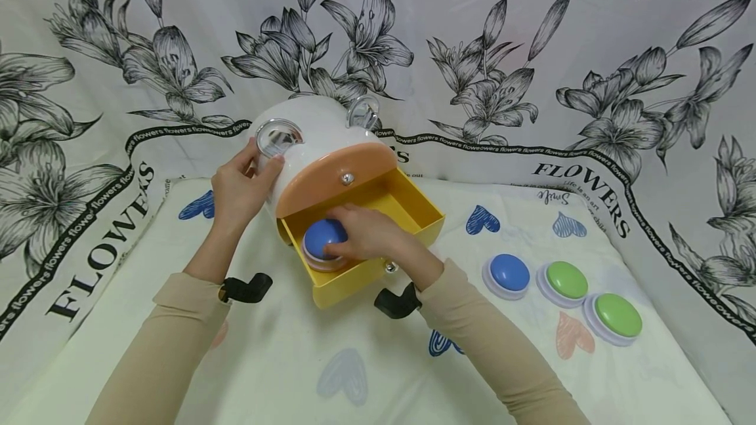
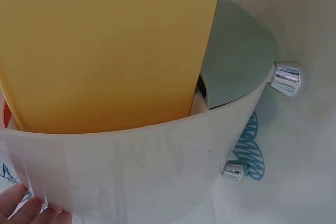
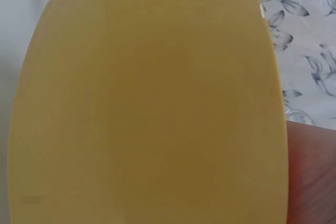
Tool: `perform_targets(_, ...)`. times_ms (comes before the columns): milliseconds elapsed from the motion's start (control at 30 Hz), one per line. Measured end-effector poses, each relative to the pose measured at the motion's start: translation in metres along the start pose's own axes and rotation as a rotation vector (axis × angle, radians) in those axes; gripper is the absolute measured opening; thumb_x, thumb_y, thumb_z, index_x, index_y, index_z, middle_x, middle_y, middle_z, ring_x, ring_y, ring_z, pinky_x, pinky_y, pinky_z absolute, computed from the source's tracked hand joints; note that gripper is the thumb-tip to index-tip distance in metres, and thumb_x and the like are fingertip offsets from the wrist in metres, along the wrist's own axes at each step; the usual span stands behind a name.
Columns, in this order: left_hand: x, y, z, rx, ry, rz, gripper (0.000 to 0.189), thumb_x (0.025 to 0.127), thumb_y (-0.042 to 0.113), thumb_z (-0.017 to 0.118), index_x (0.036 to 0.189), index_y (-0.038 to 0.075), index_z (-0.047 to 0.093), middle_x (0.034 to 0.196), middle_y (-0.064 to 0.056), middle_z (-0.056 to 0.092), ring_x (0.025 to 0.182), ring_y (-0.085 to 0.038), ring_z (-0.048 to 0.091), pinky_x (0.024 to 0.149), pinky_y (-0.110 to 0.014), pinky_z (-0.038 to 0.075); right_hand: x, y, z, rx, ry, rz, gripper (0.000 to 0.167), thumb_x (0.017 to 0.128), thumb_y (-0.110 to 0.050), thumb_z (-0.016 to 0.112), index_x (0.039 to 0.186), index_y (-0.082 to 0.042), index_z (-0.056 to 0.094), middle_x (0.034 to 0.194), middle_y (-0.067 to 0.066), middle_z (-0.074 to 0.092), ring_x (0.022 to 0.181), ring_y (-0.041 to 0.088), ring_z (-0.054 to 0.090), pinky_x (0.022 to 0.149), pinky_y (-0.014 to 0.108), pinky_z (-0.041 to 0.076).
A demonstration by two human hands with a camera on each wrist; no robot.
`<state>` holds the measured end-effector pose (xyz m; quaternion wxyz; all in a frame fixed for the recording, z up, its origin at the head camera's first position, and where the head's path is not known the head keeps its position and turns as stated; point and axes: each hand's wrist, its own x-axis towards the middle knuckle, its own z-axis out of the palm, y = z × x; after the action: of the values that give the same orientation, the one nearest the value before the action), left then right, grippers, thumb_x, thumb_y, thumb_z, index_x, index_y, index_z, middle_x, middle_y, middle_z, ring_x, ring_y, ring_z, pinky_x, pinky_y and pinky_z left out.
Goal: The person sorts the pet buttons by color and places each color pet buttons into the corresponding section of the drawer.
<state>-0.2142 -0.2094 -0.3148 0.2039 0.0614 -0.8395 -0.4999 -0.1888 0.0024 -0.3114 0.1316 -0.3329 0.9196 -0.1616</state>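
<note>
**Blue-domed button (image 1: 323, 239) sitting in the yellow drawer (image 1: 348, 284), under a working hand**

From where I am standing, the right hand (image 1: 369, 231) is reaching over the drawer's wall and gripping the button, its thumb pressing on the near side and its fingers lying behind. The button is sitting in the drawer's near left corner. The left hand (image 1: 239, 185) is clenching nothing: it is lying against the side of the white cabinet (image 1: 313, 123), apparently steadying it. The right wrist view is showing mostly yellow plastic, so I am judging that grip from above.

Handling it well, I am thinking, is calling for a level button, with the fingers bearing on the pale rim rather than pushing down on the dome. The drawer is jutting well out, so leaning on its front could be tipping the cabinet; the left hand should be bracing firmly. The knuckles should be staying clear of the orange front (image 1: 313, 182) overhanging the drawer.

Now I am counting. Four buttons are showing: the one being held, a second blue button (image 1: 510, 273) resting on the cloth (image 1: 283, 359), and, to its right, one green button (image 1: 567, 279) and another green button (image 1: 618, 315). Two clear round pieces, one left (image 1: 279, 137) and one right (image 1: 363, 112), are topping the cabinet. One drawer is standing open.
</note>
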Motion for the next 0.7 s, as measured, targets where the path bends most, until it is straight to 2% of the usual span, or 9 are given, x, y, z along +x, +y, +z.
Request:
perform_targets(167,0.000,0.000,0.000,0.002,0.003,-0.001,0.056,0.083,0.046,0.061,0.132,0.020,0.052,0.143,0.004,0.041,0.127,-0.021,0.044,0.095,-0.042,0.045,-0.006,0.002,-0.002,-0.009,0.051,-0.018,0.055,0.085,-0.038,0.064,0.131,-0.013,0.048,0.129,0.002,0.053,0.113,0.015,0.053,0.096,0.028,0.046)
perform_targets(467,0.000,0.000,0.000,-0.006,0.001,0.009,0.055,0.084,0.045,0.061,0.132,0.019,0.053,0.142,0.003,0.041,0.127,-0.021,0.044,0.095,-0.042,0.045,-0.023,0.003,-0.009,0.121,0.140,-0.026,0.049,0.084,-0.033,0.066,0.127,-0.011,0.052,0.126,0.003,0.055,0.115,0.018,0.052,0.097,0.030,0.045)
perform_targets(700,0.000,0.001,0.001,0.002,0.001,-0.002,0.056,0.084,0.046,0.060,0.133,0.020,0.051,0.143,0.003,0.040,0.127,-0.023,0.045,0.094,-0.043,0.046,-0.039,0.012,-0.009,0.210,0.320,-0.080,0.039,0.084,-0.027,0.067,0.119,-0.011,0.057,0.118,0.002,0.060,0.111,0.019,0.054,0.095,0.031,0.047)
